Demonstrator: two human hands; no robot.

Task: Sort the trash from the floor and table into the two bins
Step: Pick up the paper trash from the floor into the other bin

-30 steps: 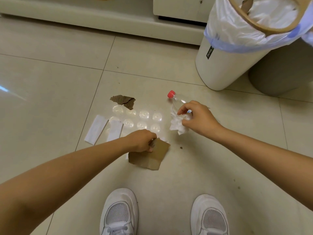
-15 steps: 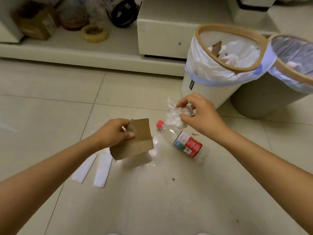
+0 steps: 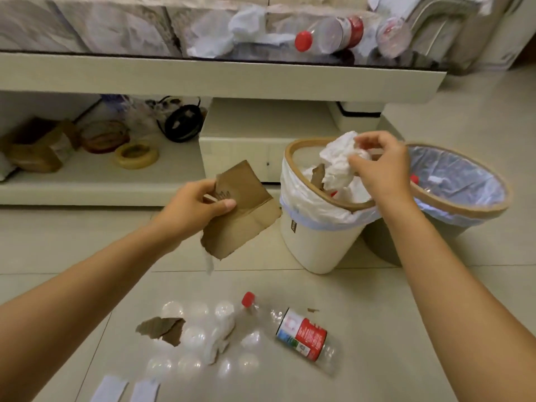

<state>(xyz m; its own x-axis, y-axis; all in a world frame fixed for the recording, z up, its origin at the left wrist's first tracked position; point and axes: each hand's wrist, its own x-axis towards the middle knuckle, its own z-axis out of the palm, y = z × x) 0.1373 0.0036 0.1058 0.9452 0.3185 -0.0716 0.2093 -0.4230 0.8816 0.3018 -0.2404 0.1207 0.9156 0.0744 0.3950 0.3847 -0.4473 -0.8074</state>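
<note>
Right hand [image 3: 377, 166] pinches a crumpled white tissue [image 3: 339, 161] between thumb and curled fingers, held directly over the mouth of the white bin [image 3: 313, 239]; tissue hangs just above the rim, not released. Left hand [image 3: 197, 207] grips a torn cardboard piece [image 3: 243, 210], thumb across its front face, fingers curled behind; cardboard sits in the air at 9 o'clock from the white bin, near its rim but apart from it. White bin has a white liner and wooden hoop, already holds tissue and a cardboard scrap. Grey bin [image 3: 464, 210] touching or just beside it at 3 o'clock, bluish liner, a red-capped item visible inside. On the floor at 6 o'clock from the hands: plastic bottle [image 3: 298, 332] lying on its side, red cap pointing to 10 o'clock, red/white label. At 9 o'clock from the bottle: clear blister tray [image 3: 200, 340] with round domes, a smaller cardboard scrap [image 3: 162, 329] on its left edge and a second tissue wad [image 3: 220, 335] on top of it. Two white paper strips [image 3: 124, 390] at the bottom edge, 7 o'clock. Table top [image 3: 220, 74] at 12 o'clock carries another tissue [image 3: 240, 33] and two more bottles [image 3: 333, 33], blurred. Tape roll [image 3: 136, 155] on the shelf below.
</note>
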